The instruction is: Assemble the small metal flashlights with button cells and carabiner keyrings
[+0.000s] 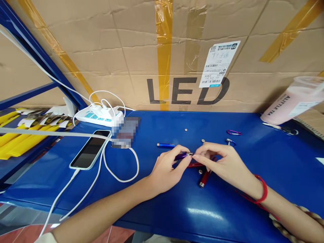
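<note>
My left hand (165, 170) is closed round a small purple metal tube (181, 156), like a mini torch, with its silver end toward the right. The pinched fingertips of my right hand (225, 163) meet that silver end; whatever they hold is hidden. Below my right hand lies a red tube (204, 180) with a silver tip, partly covered by the fingers. A blue tube (165, 145) rests beyond my left hand. Small silver button cells (203, 140) are scattered around, one close to the red tube. Further right are a purple carabiner (234, 132) and a silver cap with a blue clip (230, 141).
On the blue table (157, 212), a charging phone (91, 150) and a white power strip (97, 116) with loose cables lie left. A pink drink cup (291, 101) leans at the right, near keys (290, 130). A large cardboard box (121, 60) walls off the back.
</note>
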Available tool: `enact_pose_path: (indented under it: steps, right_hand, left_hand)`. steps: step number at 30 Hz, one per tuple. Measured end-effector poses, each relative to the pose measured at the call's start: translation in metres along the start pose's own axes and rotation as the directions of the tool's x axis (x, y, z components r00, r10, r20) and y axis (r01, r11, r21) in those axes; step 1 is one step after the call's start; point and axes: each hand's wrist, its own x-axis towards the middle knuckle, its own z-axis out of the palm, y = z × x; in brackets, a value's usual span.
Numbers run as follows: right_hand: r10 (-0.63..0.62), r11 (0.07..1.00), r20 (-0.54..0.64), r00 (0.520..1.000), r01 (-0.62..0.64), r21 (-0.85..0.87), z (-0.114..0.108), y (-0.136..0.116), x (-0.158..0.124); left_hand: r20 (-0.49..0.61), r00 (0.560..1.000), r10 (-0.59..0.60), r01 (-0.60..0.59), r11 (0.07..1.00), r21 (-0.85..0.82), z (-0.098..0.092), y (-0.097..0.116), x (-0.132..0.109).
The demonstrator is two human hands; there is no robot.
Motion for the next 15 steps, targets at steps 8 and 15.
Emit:
enact_pose_path:
  steps: [8,15]
  right_hand:
    - [-0.536,0.783,-0.044,0.843,0.478,-0.397,-0.008,0.014,-0.004]
    - [-0.601,0.69,0.048,0.798,0.549,-0.472,-0.015,0.011,-0.003]
  left_hand:
    - [-0.009,0.999,-0.044,0.044,0.998,-0.034,-0.003,0.003,0.001]
    - [0.033,0.999,-0.036,0.037,0.999,-0.024,-0.002,0.004,0.001]
